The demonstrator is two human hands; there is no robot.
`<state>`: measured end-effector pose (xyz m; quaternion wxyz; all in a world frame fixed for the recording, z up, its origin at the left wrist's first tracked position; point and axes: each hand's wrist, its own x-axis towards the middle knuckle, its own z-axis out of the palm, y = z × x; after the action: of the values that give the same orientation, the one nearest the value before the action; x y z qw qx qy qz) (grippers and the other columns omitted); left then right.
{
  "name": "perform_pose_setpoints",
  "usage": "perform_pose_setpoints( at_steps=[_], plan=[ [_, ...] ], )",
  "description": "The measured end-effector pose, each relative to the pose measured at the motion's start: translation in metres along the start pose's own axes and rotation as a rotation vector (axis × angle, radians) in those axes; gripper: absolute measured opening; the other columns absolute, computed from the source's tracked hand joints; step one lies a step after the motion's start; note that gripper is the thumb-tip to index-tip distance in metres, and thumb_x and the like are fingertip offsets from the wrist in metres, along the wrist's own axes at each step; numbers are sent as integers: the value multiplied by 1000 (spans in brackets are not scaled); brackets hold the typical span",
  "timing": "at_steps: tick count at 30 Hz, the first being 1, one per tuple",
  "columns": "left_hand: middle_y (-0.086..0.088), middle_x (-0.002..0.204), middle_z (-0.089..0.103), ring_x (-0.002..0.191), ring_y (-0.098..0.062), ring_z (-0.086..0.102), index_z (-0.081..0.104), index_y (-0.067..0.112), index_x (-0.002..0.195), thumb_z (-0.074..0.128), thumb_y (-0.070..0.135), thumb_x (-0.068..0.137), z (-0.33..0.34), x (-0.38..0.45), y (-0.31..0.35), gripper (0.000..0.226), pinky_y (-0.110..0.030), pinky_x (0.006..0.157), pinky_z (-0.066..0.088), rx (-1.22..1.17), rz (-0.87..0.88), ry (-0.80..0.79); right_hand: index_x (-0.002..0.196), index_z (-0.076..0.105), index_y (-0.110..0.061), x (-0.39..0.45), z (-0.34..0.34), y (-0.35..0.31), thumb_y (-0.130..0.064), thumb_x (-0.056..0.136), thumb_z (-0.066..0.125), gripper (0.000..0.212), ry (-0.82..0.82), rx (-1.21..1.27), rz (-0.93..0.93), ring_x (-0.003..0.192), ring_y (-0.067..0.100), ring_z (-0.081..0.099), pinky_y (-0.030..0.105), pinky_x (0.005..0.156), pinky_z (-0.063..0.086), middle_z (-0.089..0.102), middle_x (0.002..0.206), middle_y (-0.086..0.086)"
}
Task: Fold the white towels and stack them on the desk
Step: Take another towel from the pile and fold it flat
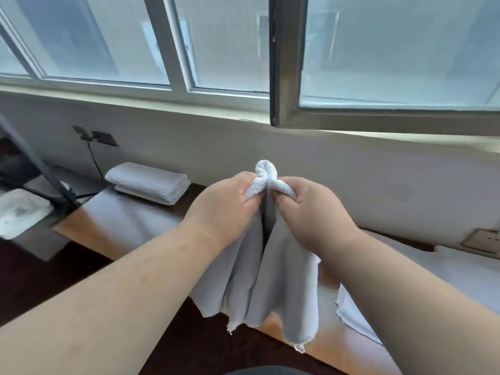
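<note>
I hold a white towel (267, 280) up in front of me over the brown desk (130, 226). My left hand (224, 204) and my right hand (316, 209) are side by side, both clenched on the towel's top edge, and a small loop of cloth bulges up between them. The rest of the towel hangs down in loose folds with frayed lower corners. A stack of folded white towels (148, 182) lies on the far left end of the desk by the wall. More white cloth (354, 315) lies on the desk at the right, partly hidden by my right forearm.
A large window with an open pane (286, 63) fills the wall above the desk. A dark wall socket with a cable (104, 138) is at the left, a beige socket (481, 240) at the right. A dark stand and a tray (21, 212) sit at the far left.
</note>
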<state>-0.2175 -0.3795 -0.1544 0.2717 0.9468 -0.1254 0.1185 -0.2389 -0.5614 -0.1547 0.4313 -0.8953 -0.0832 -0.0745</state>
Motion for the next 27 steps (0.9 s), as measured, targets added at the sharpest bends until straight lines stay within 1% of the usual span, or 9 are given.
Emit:
perform_pose_setpoints(
  at_steps=[2,4,8,10,13,16,19,23,27],
  plan=[
    [21,76,56,77,-1,46,47,44,106,43,53,92,-14,0,-20,17,-11,54,31,19,-31,26,99,65,-41,11,19,-15,-44,96,46,20,-18,9,-22,66,5,58,31,62,51,64,73,-18],
    [22,78,57,78,-3,47,47,45,106,43,52,92,-23,3,-38,16,-10,58,32,2,-65,43,100,65,-36,24,35,-27,-43,97,45,22,-33,18,-40,70,7,60,35,68,55,66,75,-13],
    [16,83,62,81,-3,48,49,43,105,44,52,93,-30,14,-73,16,-9,59,34,9,-113,73,99,67,-33,55,65,-35,-43,96,46,23,-68,27,-71,74,8,62,37,73,56,68,78,-11],
    [15,85,62,78,-6,50,51,43,105,44,51,93,-31,24,-90,16,-14,60,36,23,-136,69,100,67,-36,73,80,-34,-42,96,46,22,-87,36,-79,76,5,62,35,73,55,68,80,-14],
    [13,87,63,83,-11,55,51,46,105,43,53,92,-33,44,-116,16,-29,70,45,30,-186,34,94,64,-33,104,102,-32,-41,96,44,22,-129,14,-95,72,7,60,34,68,54,66,77,-11],
    [11,89,64,86,-13,56,53,44,106,44,51,93,-34,64,-141,18,-30,72,45,66,-216,7,90,62,-30,132,122,-32,-39,95,42,22,-165,-20,-85,68,9,58,33,61,50,63,73,-10],
    [12,92,64,87,-13,55,54,42,108,44,49,94,-33,83,-169,18,-30,73,43,71,-227,-10,83,59,-29,156,146,-33,-37,94,42,22,-174,-29,-63,59,8,52,29,52,41,58,65,-13],
    [13,90,64,87,-14,57,53,42,107,42,50,93,-23,108,-208,19,-34,73,47,66,-223,-106,77,56,-25,178,179,-29,-37,95,42,26,-170,-48,25,55,10,49,30,51,39,54,60,-8],
    [17,88,64,85,-11,58,54,45,111,40,52,92,-8,136,-248,24,-32,70,49,86,-114,-268,87,63,-30,187,209,-18,-38,97,41,25,-134,-101,176,65,12,59,32,60,48,64,70,-7]
  ],
)
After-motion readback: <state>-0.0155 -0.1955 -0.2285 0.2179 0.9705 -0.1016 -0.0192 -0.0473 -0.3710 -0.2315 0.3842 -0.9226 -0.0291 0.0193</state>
